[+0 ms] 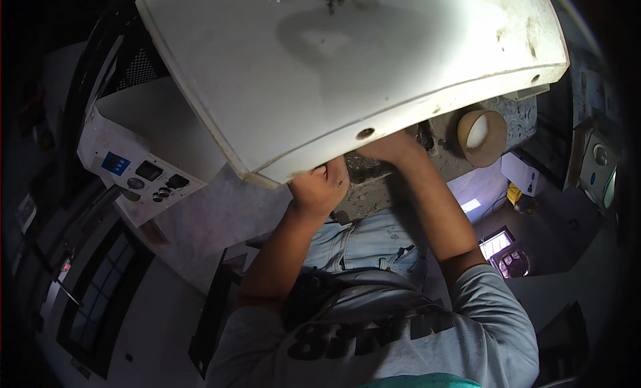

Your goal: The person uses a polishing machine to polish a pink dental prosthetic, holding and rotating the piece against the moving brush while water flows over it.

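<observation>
A large white casing [347, 47], stained and with small holes along its front edge, fills the top of the view and overhangs both hands. At that edge is my left hand [319, 189], its fingers curled closed and partly covered by the casing. What they hold, if anything, cannot be made out. My right hand [389, 149] reaches under the same edge, right of the left hand, with its fingers hidden. Between the hands and below the casing lies a dirty, dark grey worktop [367, 191]. Close to my right hand is a dark object [425, 135], too shadowed to name.
A tan bowl [492, 154] with something white inside stands right of my right forearm. On the left sits a white control panel [150, 177] with knobs and a blue label. A white appliance [596, 164] stands farther right, and a yellow item [513, 194] lies below the worktop's level.
</observation>
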The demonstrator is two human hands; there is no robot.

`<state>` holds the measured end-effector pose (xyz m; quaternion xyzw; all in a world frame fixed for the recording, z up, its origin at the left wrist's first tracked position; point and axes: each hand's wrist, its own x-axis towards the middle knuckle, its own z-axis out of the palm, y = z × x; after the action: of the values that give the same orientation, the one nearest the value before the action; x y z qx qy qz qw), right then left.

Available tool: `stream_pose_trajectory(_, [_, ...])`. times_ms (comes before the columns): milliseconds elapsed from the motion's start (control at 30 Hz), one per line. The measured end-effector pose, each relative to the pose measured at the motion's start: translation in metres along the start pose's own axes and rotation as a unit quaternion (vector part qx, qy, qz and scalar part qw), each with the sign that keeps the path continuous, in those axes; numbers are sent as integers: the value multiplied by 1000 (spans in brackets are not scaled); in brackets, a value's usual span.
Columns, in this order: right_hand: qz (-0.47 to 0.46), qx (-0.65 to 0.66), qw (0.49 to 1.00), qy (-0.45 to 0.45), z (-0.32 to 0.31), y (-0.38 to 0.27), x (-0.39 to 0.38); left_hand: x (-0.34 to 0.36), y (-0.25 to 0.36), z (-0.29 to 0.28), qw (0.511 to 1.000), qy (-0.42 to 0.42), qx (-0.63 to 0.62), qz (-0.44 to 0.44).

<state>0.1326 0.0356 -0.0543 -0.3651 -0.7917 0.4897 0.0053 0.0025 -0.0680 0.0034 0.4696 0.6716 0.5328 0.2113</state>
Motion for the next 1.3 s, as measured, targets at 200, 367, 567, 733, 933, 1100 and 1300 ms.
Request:
stream_pose_trajectory(200, [-41,-36,995,-80,12,-24,-47,8,15,-6,996,-28,83,30])
stream_pose_trajectory(367, [-11,-55,989,-133,-11,-33,-69,5,8,-2,995,-31,86,34])
stream_pose_trajectory(567, [65,300,950,-63,-54,-27,-76,-2,-5,9,997,-12,-35,-70])
stream_pose_trajectory(733, [-314,106,920,210,-54,-36,-45,-10,-23,21,995,-11,-67,-73])
stream_pose_trajectory(933, [26,204,955,214,-38,-40,-26,10,-14,33,986,11,-33,-163])
stream_pose_trajectory(1100, [-39,95,960,261,-38,-38,-7,32,3,41,952,81,-108,-274])
stream_pose_trajectory(1300, [11,103,965,241,-35,-47,-13,21,-11,40,964,80,-66,-247])
